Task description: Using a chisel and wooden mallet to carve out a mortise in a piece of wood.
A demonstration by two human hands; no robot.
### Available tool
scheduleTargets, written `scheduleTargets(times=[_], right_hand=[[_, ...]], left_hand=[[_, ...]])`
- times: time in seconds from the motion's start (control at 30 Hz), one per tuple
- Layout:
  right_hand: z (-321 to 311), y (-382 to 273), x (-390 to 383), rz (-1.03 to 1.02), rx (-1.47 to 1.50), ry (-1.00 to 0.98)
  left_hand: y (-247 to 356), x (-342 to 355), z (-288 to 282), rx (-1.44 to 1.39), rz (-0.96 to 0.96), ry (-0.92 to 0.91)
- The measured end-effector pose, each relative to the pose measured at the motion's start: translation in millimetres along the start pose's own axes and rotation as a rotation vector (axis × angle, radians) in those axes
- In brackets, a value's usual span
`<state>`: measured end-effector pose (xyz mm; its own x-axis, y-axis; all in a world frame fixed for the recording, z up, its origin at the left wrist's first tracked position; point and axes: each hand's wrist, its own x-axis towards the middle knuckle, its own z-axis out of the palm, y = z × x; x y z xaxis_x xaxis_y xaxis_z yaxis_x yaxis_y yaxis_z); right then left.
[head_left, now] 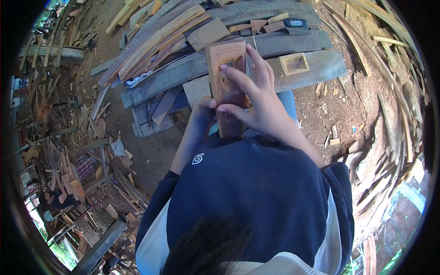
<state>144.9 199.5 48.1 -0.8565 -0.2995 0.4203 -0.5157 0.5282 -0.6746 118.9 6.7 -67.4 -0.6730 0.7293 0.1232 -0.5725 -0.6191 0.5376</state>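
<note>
A reddish-brown wooden block point(228, 49) with a rectangular recess cut in its upper face is held in front of my chest, its long side pointing away from me. My left hand point(203, 111) grips its left edge near the close end, thumb on top. Over the right side lies my right hand point(263, 98): one fingertip reaches into the recess, the thumb presses on the face nearer me, and other fingers curl along the right edge. The undersides of both grips are hidden.
Grey planks point(311, 43) form a low bench ahead, with loose boards point(160, 39) piled at its left. A small hollowed wooden box point(294, 64) and a black device with a small pale display point(294, 23) lie on it. Wood scraps cover the ground; a person point(59, 198) is far left.
</note>
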Motion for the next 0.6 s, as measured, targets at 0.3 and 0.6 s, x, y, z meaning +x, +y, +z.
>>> scheduleTargets(times=[0.3,0.6], right_hand=[[4.3,-0.4,-4.7,0.098,-0.195,-0.047],[11.7,9.0,-6.9,0.131,0.159,0.026]], left_hand=[[-8.1,-6.9,-2.5,0.027,-0.045,0.115],[-9.0,-11.4,-2.4,0.037,-0.095,0.184]])
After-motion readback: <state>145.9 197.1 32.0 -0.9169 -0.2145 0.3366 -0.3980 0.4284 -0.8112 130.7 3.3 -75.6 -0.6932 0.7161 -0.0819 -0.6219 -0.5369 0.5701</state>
